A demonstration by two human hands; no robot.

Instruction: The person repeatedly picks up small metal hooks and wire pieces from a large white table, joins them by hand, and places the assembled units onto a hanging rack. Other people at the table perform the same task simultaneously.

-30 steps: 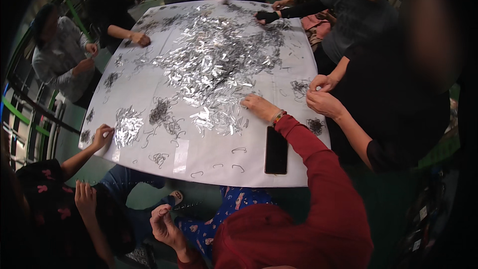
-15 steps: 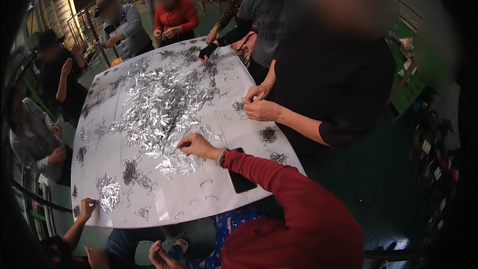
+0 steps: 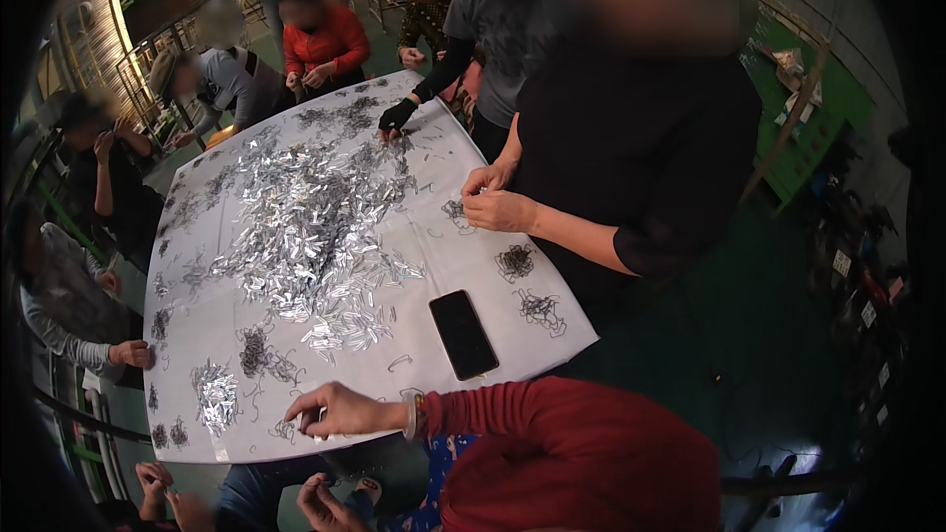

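White sheeted counter (image 3: 552, 335), rounded, ringed by several seated and standing people.

Silver metal strips (image 3: 305, 227): large glittering heap across the middle of the counter; smaller silver pile (image 3: 215, 394) near the left edge.

Dark wire tangles (image 3: 261, 355): scattered clumps around the heap. Further clumps lie on the right side just beside a black phone (image 3: 463, 333) that lies flat and screen-up.

Right hand (image 3: 345, 412), red sleeve, band at the wrist: rests at the near edge of the counter, fingers bent, tips down on the sheet beside a small dark wire piece (image 3: 288, 428). Grip loosely curled. Cannot tell whether anything is pinched between the fingertips.

Left hand (image 3: 320, 504): below the counter edge, over the lap, fingers curled inward. Contents of the grip cannot be told at this size.

Change noted: half a second ago the right hand lay at the lower fringe of the silver heap, beside the phone. Now drawn back and leftward to the near rim, well apart from the heap, among loose wire pieces. Judged as a switch from the silver stock to the dark wire, or a carry of one piece toward the lap.

Co-worker's hands (image 3: 498, 202): bare, together, at the far right rim. Gloved hand (image 3: 397, 116) of another person: on the far edge.
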